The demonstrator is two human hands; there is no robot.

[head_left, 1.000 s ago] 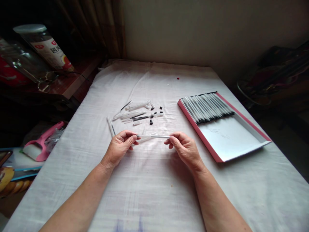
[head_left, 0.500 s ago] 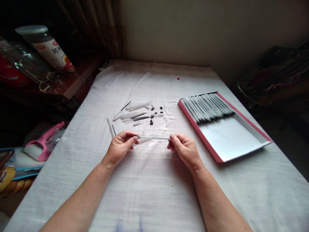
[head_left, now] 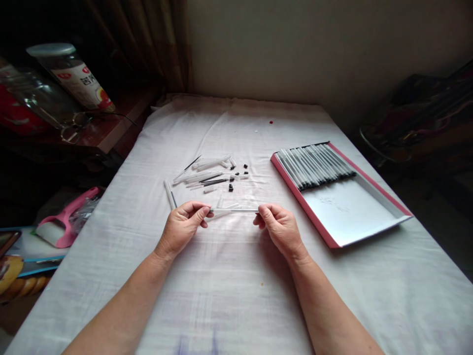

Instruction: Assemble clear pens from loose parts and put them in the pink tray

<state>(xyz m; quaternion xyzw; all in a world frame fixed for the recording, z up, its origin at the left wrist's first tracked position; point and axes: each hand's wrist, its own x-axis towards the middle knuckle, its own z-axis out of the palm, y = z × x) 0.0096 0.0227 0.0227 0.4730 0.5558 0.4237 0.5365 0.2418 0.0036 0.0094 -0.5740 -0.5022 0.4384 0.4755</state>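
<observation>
Both hands hold one slim translucent pen (head_left: pixel 236 210) level above the cloth. My left hand (head_left: pixel 186 219) pinches its left end, where a dark bit shows at the fingertips. At the other end, the thumb and fingers of my right hand (head_left: pixel 278 225) are closed on it; the tip is hidden there. Just beyond the pen lie loose clear pen barrels (head_left: pixel 203 175), dark ink refills (head_left: pixel 214 181), small black plugs (head_left: pixel 231 188) and clear caps. Another barrel (head_left: pixel 169 194) with a refill lies beside my left hand.
A pink-edged tray (head_left: pixel 314 212) at the right holds a row of assembled pens (head_left: pixel 316 165). A tiny red piece (head_left: pixel 271 122) lies far back on the white cloth (head_left: pixel 229 296). Left of the table are a labelled jar (head_left: pixel 79 81), eyeglasses (head_left: pixel 74 127) and a pink-handled tool (head_left: pixel 70 217).
My right hand has shifted slightly left along with the view, and the pen stays between both hands. The loose parts and tray appear undisturbed.
</observation>
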